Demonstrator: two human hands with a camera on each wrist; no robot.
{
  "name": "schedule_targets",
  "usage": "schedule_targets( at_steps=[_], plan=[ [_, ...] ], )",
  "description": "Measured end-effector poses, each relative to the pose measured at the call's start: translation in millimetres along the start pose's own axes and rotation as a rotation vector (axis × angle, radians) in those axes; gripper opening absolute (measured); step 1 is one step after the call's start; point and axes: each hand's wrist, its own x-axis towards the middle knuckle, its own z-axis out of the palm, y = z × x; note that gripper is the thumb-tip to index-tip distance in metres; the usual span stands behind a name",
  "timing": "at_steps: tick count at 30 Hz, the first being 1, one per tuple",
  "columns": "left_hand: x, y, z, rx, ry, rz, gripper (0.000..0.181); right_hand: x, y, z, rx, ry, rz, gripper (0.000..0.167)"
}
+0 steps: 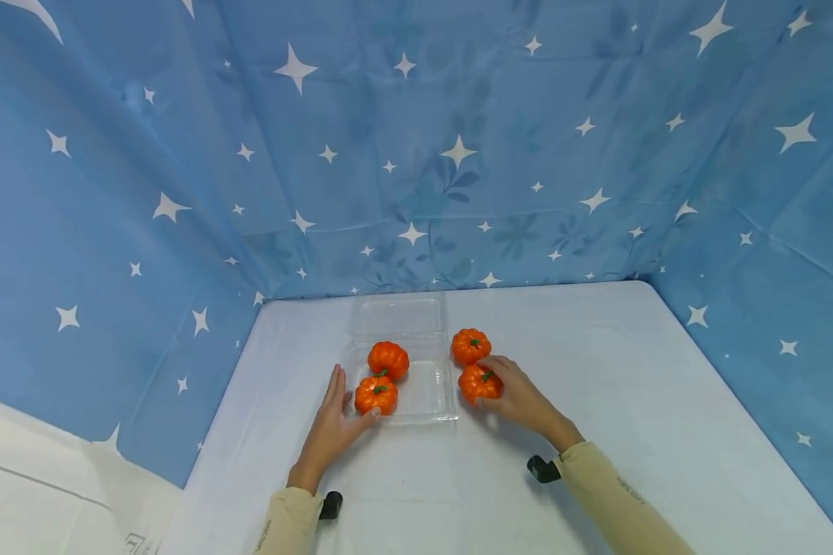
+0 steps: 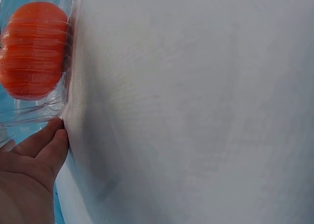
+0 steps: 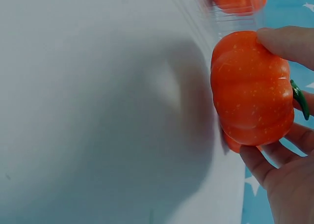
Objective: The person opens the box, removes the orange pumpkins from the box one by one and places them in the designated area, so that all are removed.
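A clear plastic clamshell container (image 1: 426, 389) lies opened on the table, its lid (image 1: 397, 316) folded back. Inside, at the left, are two small orange pumpkins with green stems, a rear one (image 1: 388, 360) and a front one (image 1: 376, 395). My left hand (image 1: 331, 434) rests at the container's front left corner, fingers extended along its side; in the left wrist view the fingertips touch the clear edge. Beside the container's right wall, my right hand (image 1: 521, 397) grips a third pumpkin (image 3: 252, 89) between thumb and fingers. Another pumpkin (image 1: 470, 346) sits just behind that one.
A white cloth covers the table (image 1: 583, 347). Blue curtains (image 1: 416, 154) with white stars surround it at the back and sides. A white surface (image 1: 42, 486) stands at the lower left. Black wrist devices (image 1: 543, 469) are worn at both sleeves.
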Motion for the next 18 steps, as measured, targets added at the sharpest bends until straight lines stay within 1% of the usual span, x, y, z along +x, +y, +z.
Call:
schedule_targets(
  at_steps=[5, 12, 18],
  plan=[
    [0.4, 0.3, 0.1, 0.006, -0.002, 0.003, 0.121, -0.5, 1, 7, 0.001, 0.003, 0.010, 0.065],
    [0.5, 1.2, -0.5, 0.015, -0.004, 0.009, 0.120, -1.4, 3, 15, 0.000, 0.033, 0.001, 0.064],
    [0.6, 0.2, -0.7, 0.029, -0.001, 0.012, 0.120, -1.2, 6, 19, 0.016, 0.041, 0.010, 0.068]
  ],
)
